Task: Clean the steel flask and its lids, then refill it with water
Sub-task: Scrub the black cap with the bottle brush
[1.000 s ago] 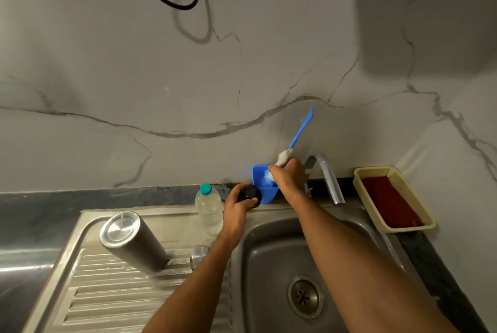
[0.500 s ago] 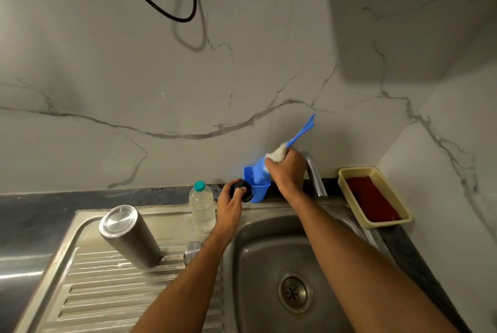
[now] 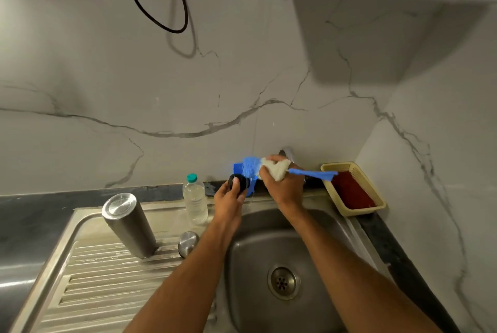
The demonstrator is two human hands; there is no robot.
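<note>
A steel sink unit (image 3: 88,273) with a ribbed drainboard is set against a grey marble wall (image 3: 161,85), and a dark counter (image 3: 29,209) runs behind it. The steel flask (image 3: 128,225) is placed upside down on the drainboard, left of the basin (image 3: 282,252). Just beside its base, a round steel lid (image 3: 188,243) is seen on the drainboard. A black lid (image 3: 237,181) is gripped by the fingers of the left hand (image 3: 229,198) above the back edge of the basin. Close to it, a blue bottle brush (image 3: 271,169) with a white sponge part is clasped in the right hand (image 3: 283,184), with its bristles next to the black lid and its handle pointing right. A blue holder (image 3: 242,171) is partly hidden behind the brush. A clear plastic bottle (image 3: 195,199) with a teal cap stands between the flask and the hands. A yellow basket (image 3: 357,190) with a red cloth lies on the right.
</note>
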